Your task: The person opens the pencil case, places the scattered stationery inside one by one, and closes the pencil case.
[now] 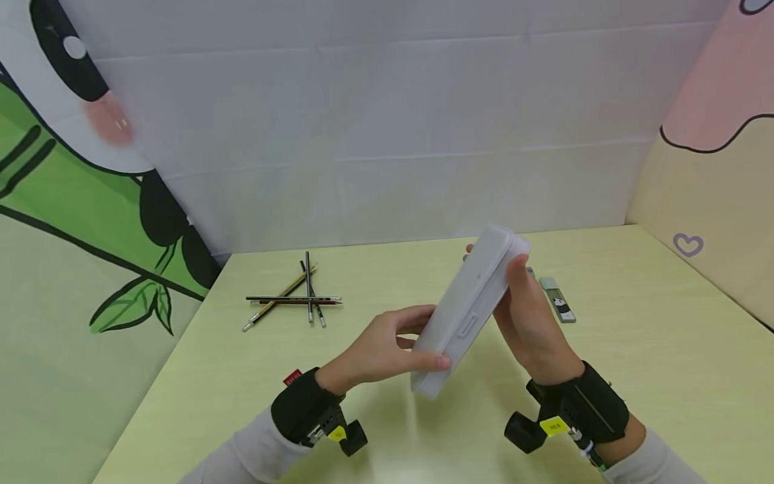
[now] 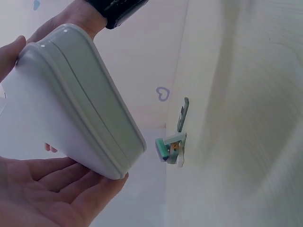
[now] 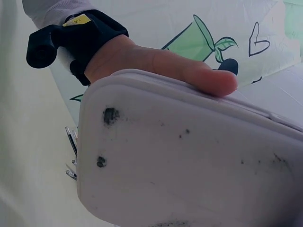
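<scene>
Both hands hold a white plastic pencil case (image 1: 468, 312) tilted above the table, its upper end leaning to the right. The left hand (image 1: 387, 346) grips the lower end, with the thumb across the long side that carries the latch. Around the upper end are the fingers of the right hand (image 1: 535, 329), its thumb along the edge. The lid is closed, and a seam runs round the case (image 2: 80, 99) in the left wrist view. Dark smudges mark one broad face of the case (image 3: 189, 156) in the right wrist view.
Several pencils (image 1: 293, 300) lie crossed in a loose pile at the left of the pale table (image 1: 187, 417). Behind the right hand lies a small flat box (image 1: 559, 300) with a panda picture. Printed cloth walls enclose the table's back and sides.
</scene>
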Motion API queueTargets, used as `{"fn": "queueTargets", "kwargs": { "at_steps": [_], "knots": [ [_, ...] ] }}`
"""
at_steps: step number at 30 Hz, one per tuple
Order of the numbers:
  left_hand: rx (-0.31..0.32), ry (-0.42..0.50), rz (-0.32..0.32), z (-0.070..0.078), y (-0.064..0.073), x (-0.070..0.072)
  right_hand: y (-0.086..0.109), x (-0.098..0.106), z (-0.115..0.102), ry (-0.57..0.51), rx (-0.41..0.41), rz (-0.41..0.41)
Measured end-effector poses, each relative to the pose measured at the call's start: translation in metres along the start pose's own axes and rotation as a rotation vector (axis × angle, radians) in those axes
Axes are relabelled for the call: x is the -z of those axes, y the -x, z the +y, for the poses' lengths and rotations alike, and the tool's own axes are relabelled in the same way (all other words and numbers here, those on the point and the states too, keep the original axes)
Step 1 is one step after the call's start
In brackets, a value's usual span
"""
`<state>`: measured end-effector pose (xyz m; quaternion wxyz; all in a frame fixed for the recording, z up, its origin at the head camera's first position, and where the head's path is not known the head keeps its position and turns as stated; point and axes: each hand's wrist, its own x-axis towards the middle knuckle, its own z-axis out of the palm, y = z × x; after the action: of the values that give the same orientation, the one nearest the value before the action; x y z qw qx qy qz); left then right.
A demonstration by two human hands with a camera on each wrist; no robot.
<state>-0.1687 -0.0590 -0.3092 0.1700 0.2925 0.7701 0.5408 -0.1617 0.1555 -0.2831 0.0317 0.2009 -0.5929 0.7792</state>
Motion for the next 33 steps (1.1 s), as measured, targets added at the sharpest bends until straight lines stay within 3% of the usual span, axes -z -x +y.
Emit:
{"fn": "queueTargets", "kwargs": {
  "at_steps": [16,23,33],
  "knots": [
    [-0.009,-0.041,-0.021,0.004,0.004,-0.013,0.004,-0.001,0.000,-0.011,-0.033,0.055],
    [0.027,-0.013,-0.042,-0.001,0.003,-0.019,0.006,-0.001,0.000,0.014,-0.090,0.063],
    [0.018,0.010,-0.045,-0.005,0.006,-0.026,0.008,0.003,0.000,0.029,-0.131,0.072]
  ]
}}
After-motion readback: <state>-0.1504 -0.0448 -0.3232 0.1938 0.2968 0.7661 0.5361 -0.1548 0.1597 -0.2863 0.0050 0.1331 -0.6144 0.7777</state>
